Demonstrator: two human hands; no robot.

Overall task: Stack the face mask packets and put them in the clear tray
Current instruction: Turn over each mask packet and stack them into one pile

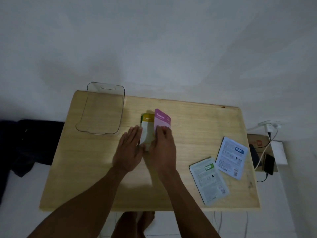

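Note:
A yellow-topped face mask packet point(147, 127) lies at the middle of the wooden table point(197, 121). A pink packet point(162, 119) overlaps its right side, tilted up on edge. My left hand point(129, 150) lies flat with fingers spread against the yellow packet's left edge. My right hand point(163, 148) grips the lower part of the pink packet. Two more packets lie back side up at the right: a pale green-labelled one point(209, 181) and a blue-labelled one point(231, 158). The clear tray point(120, 107) stands at the table's far left corner with nothing in it.
A phone point(269, 164) on a charging cable and a white plug point(269, 127) sit on a low box beyond the table's right edge. Dark cloth point(25, 145) lies on the floor at the left. My feet point(135, 224) show below the table's near edge.

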